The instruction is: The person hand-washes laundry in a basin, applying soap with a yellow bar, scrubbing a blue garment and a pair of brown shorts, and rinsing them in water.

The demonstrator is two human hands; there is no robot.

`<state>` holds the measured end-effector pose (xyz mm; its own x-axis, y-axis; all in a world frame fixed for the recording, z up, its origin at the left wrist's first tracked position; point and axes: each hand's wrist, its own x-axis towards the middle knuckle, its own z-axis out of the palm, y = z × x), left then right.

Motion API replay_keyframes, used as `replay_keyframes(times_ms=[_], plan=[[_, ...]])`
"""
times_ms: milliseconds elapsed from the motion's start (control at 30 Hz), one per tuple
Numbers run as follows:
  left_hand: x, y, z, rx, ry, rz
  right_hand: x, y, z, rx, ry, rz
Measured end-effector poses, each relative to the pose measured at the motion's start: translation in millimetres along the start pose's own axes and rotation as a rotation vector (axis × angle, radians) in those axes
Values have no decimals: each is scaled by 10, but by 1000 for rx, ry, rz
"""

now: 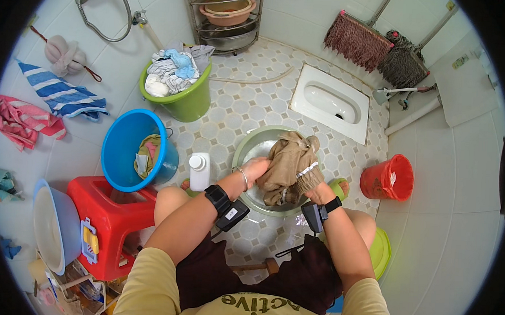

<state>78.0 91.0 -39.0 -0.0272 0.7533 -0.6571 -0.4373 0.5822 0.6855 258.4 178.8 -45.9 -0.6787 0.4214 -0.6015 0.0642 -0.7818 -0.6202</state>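
Bunched up over a pale green basin (239,150) is a wet-looking brown garment (288,159) with a gathered elastic band and a white stripe. My left hand (254,171) grips its left side, fingers partly hidden by the cloth. On the lower right, my right hand (317,193) holds the garment by the gathered band. Foamy water (259,149) shows in the basin beneath. A white plastic bottle (199,174) with a cap stands left of the basin.
A blue bucket (126,152) and a green bucket (183,104) hold clothes on the left. Beside me stands a red plastic stool (106,210). A squat toilet (299,94) lies ahead right, a red bin (372,179) to the right. Mops (359,39) hang on the wall.
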Motion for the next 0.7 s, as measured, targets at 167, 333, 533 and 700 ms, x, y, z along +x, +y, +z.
replay_keyframes(times_ms=[167,333,533,700], plan=[[103,-69,-67,98,82,243,-128,-91,239,22,70,-71],[7,48,52,-258,-20,347,-131,-154,307,-45,24,72],[-66,145,81,-111,-151,335,117,9,-18,55,-175,8],[13,7,-47,565,425,682,354,85,-75,319,-169,-108]])
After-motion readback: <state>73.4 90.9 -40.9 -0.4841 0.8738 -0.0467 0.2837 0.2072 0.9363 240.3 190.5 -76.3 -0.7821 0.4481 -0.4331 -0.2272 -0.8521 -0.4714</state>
